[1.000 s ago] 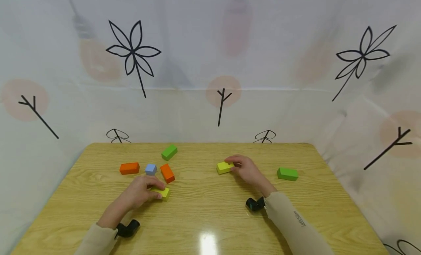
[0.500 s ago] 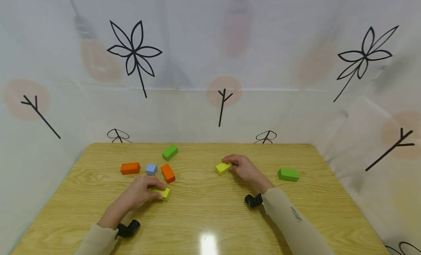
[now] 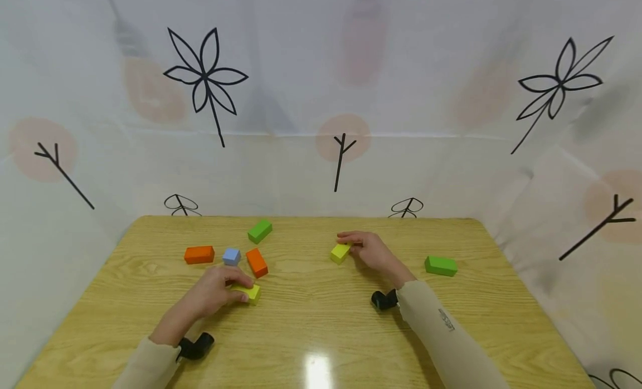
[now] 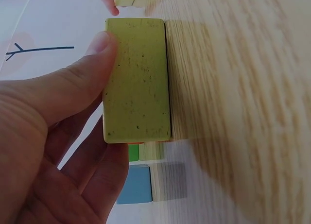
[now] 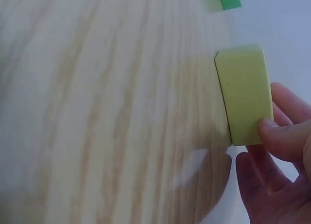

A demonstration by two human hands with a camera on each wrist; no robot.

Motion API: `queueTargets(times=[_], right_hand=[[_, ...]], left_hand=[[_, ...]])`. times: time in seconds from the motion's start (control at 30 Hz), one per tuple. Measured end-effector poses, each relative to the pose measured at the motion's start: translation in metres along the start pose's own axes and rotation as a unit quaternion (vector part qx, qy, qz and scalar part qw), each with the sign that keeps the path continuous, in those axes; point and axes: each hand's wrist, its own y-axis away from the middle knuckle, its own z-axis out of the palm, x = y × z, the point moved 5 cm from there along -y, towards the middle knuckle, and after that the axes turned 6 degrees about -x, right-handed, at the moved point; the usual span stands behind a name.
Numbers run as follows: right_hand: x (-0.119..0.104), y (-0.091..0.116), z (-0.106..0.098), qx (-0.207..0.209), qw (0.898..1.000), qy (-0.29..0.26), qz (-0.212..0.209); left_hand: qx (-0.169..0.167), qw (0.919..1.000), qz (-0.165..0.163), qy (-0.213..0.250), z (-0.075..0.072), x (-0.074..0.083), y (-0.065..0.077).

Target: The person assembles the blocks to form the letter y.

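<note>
In the head view my left hand (image 3: 217, 291) grips a yellow block (image 3: 252, 293) at the left front of the table. The left wrist view shows that yellow block (image 4: 137, 80) close up, thumb on its near side and the other fingers behind. My right hand (image 3: 373, 249) holds a second yellow block (image 3: 340, 253), right of the table's middle. In the right wrist view the thumb lies on the lower end of this yellow block (image 5: 245, 95), which sits low at the wood surface. Part of each block is hidden by fingers in the head view.
Beyond my left hand lie an orange block (image 3: 199, 254), a small blue block (image 3: 231, 257), another orange block (image 3: 257, 263) and a green block (image 3: 260, 231). A second green block (image 3: 441, 266) lies right of my right hand. The wooden table (image 3: 311, 316) ends at a patterned cloth (image 3: 281, 171).
The right hand has turned its yellow block so that its end points more toward me, with a slight shift of the hand. The left hand stays in place on its yellow block.
</note>
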Motion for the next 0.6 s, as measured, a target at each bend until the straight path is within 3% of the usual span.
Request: queueTargets(times=[0.3, 0.6], right_hand=[[0.005, -0.003, -0.0025, 0.003, 1.0, -0.027, 0.015], [0.0093, -0.0041, -0.0029, 0.032, 0.999, -0.037, 0.009]], left_hand=[[0.002, 1.0, 0.004, 0.001, 0.0001, -0.0001, -0.0021], [0.005, 1.0, 0.004, 0.003, 0.0016, 0.0004, -0.0021]])
